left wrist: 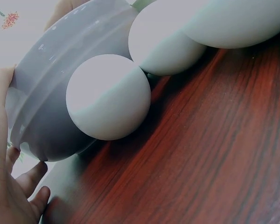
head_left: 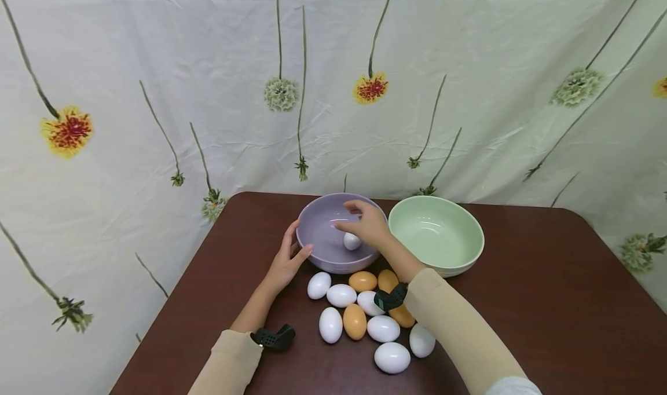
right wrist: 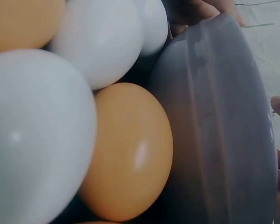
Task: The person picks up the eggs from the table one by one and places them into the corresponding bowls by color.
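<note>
A purple bowl point(head_left: 325, 215) stands near the back of the table, with one white egg point(head_left: 352, 241) lying inside. My left hand point(head_left: 283, 263) holds the bowl's left side, thumb near the front rim and fingers along the outer wall; the left wrist view shows fingertips point(left wrist: 33, 177) against its lower side. Over the bowl's inside hangs my right hand point(head_left: 367, 224), its thumb and fingers parted just above the egg, seeming apart from it. In front of the bowl lie several white eggs point(head_left: 341, 296) and several orange-brown eggs point(head_left: 355, 322), some partly hidden by the right wrist.
A light green bowl point(head_left: 438, 233) stands right beside the purple one, with no egg visible in it. Both sit on a dark red-brown table point(head_left: 542, 291). Behind the table's back edge hangs a white cloth point(head_left: 234, 65) with printed flowers.
</note>
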{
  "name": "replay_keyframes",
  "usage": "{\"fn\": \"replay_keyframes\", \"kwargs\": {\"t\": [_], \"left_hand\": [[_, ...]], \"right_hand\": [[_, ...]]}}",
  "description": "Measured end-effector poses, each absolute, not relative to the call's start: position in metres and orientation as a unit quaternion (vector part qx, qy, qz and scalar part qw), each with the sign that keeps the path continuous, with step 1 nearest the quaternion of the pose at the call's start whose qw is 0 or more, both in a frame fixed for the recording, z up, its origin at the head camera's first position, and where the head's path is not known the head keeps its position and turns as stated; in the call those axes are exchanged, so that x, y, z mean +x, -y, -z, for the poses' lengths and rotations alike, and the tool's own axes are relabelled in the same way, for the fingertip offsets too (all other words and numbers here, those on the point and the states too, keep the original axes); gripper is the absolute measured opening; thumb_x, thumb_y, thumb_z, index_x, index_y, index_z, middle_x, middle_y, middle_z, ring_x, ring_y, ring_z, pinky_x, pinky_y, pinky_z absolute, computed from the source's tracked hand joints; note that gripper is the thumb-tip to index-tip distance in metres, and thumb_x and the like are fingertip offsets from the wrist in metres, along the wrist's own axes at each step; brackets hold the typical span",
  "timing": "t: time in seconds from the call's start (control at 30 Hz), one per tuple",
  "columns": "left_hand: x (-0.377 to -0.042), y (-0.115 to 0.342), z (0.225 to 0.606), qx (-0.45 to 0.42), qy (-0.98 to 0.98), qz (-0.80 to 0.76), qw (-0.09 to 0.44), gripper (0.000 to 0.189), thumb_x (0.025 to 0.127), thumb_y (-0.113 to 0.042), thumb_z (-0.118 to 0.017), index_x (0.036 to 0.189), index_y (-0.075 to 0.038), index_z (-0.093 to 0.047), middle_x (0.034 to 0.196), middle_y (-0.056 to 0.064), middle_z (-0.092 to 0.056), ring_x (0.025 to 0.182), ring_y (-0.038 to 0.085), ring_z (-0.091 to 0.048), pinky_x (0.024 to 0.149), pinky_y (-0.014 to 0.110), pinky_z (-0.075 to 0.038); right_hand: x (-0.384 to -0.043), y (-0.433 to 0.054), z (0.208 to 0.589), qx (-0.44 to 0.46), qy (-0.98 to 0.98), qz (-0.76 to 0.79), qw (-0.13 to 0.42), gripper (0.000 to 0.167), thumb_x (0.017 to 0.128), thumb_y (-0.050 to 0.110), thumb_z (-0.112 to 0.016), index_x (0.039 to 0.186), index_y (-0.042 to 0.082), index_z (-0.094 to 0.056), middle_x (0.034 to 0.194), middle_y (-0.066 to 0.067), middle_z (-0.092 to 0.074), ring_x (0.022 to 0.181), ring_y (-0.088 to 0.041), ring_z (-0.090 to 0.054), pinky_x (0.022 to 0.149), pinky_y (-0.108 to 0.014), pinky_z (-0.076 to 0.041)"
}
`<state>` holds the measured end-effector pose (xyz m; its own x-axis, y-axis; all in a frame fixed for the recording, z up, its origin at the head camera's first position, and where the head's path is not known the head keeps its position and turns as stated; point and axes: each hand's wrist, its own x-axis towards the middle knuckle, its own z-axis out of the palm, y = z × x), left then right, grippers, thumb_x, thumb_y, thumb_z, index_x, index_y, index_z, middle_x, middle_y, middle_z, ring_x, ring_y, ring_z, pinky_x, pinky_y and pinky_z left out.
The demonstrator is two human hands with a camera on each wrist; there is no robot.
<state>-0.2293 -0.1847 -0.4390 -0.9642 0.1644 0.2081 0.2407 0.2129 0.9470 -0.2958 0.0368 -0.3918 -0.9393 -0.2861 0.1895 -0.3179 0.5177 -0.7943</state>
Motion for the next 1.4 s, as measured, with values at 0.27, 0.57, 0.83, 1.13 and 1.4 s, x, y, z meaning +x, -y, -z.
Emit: {"fn": "replay_keyframes", "kwargs": {"t": [0.27, 0.57, 0.83, 1.13, 1.4], "left_hand": [[-0.230, 0.182, 0.441, -0.137, 0.774, 0.618, 0.034, 0.069, 0.097, -0.007, -0.057, 0.153, 0.000, -0.016, 0.156, 0.027, -0.018, 0.135, 0.051, -0.030, 0.105, 0.060, -0.031], [-0.229, 0.185, 0.443, -0.125, 0.776, 0.618, 0.025, 0.071, 0.098, -0.011, -0.058, 0.155, -0.005, -0.015, 0.157, 0.024, -0.017, 0.137, 0.049, -0.029, 0.106, 0.057, -0.031], [-0.229, 0.188, 0.442, -0.123, 0.777, 0.617, 0.026, 0.072, 0.098, -0.011, -0.058, 0.155, -0.004, -0.014, 0.158, 0.024, -0.016, 0.137, 0.049, -0.028, 0.106, 0.058, -0.030], [-0.229, 0.186, 0.440, -0.123, 0.778, 0.616, 0.027, 0.071, 0.098, -0.009, -0.057, 0.155, -0.003, -0.014, 0.157, 0.026, -0.017, 0.137, 0.050, -0.028, 0.107, 0.059, -0.029], [-0.229, 0.185, 0.441, -0.122, 0.782, 0.611, 0.025, 0.072, 0.098, -0.011, -0.057, 0.155, -0.004, -0.015, 0.157, 0.025, -0.017, 0.137, 0.050, -0.029, 0.106, 0.058, -0.031]], "right_hand": [[-0.283, -0.052, 0.386, 0.198, 0.859, -0.472, 0.029, 0.056, 0.083, 0.023, -0.079, 0.128, -0.003, -0.060, 0.128, -0.018, -0.060, 0.117, -0.030, -0.057, 0.100, -0.042, -0.044], [-0.262, -0.065, 0.382, 0.197, 0.848, -0.491, 0.020, 0.052, 0.082, 0.020, -0.080, 0.127, 0.001, -0.060, 0.127, -0.014, -0.061, 0.118, -0.027, -0.056, 0.100, -0.041, -0.043], [-0.236, -0.079, 0.385, 0.204, 0.829, -0.519, 0.032, 0.053, 0.082, 0.018, -0.080, 0.127, 0.001, -0.060, 0.127, -0.018, -0.060, 0.118, -0.028, -0.055, 0.100, -0.041, -0.043], [-0.207, -0.100, 0.390, 0.187, 0.827, -0.529, 0.046, 0.051, 0.082, 0.015, -0.080, 0.127, 0.002, -0.061, 0.123, -0.016, -0.062, 0.117, -0.027, -0.056, 0.100, -0.043, -0.044], [-0.176, -0.126, 0.397, 0.154, 0.818, -0.553, 0.040, 0.048, 0.081, 0.016, -0.081, 0.124, 0.004, -0.063, 0.120, -0.010, -0.064, 0.116, -0.026, -0.057, 0.101, -0.043, -0.043]]}}
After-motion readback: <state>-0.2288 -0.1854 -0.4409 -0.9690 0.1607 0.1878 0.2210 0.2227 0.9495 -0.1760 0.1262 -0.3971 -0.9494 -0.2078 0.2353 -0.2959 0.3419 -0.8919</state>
